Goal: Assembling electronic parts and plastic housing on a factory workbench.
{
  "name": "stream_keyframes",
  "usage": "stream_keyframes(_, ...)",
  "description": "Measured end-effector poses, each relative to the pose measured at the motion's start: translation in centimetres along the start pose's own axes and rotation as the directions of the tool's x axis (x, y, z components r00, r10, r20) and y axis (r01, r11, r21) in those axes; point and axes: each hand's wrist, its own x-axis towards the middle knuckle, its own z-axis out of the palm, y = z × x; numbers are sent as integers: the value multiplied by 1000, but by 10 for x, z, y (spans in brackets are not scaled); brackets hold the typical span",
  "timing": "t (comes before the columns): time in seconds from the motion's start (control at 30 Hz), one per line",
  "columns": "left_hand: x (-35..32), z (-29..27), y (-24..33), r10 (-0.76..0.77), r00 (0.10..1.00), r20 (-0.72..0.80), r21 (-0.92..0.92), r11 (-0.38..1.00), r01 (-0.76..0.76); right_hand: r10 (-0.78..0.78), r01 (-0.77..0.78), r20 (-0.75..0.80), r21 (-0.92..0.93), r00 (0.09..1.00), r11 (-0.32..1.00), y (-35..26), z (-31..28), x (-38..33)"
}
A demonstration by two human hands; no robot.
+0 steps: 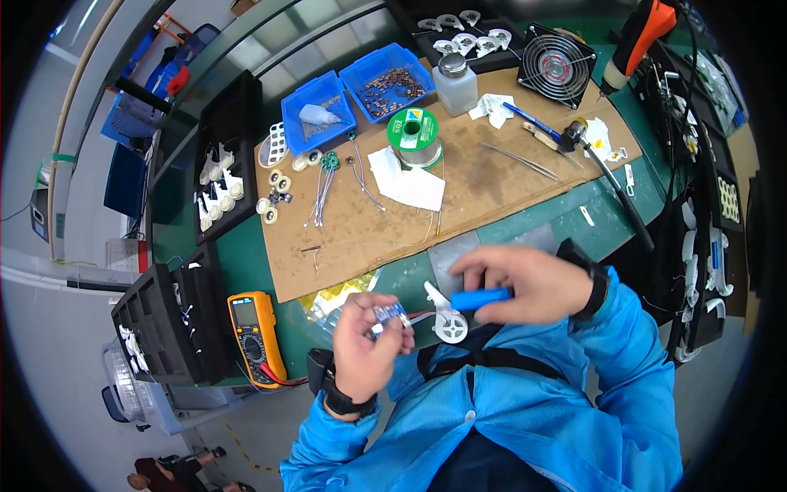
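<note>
My left hand (366, 338) is closed around a small blue circuit board (390, 312), pinched between thumb and fingers near the table's front edge. Reddish wires run from beside the board toward a white plastic part (450, 326) with a round spoked end and a narrow arm. My right hand (529, 283) grips a bright blue oblong piece (479, 298) just right of the white part; its exact kind cannot be made out. A yellow film bag (338, 297) lies beyond my left hand.
On the cardboard sheet (352, 250) stand a solder wire spool (414, 138), a dispenser bottle (456, 86) and tweezers (525, 161). Blue bins (287, 115) are behind. An orange multimeter (255, 338) lies left, a fan (557, 66) far right, and a long black-handled tool (627, 209) on the right.
</note>
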Motion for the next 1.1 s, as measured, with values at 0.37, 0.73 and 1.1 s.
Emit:
stream_keyframes(0.37,19,-12,-26,-63,995,-72,-196,979,48,-302,266,49,-619,952,739,2,61,-4)
stream_keyframes(0.73,13,-12,-21,-41,999,-3,-265,963,39,-131,118,57,186,990,975,-1,45,-20)
stream_keyframes(1.1,4,-8,-27,93,995,20,-253,964,-85,90,-9,-183,403,979,915,1,52,-34)
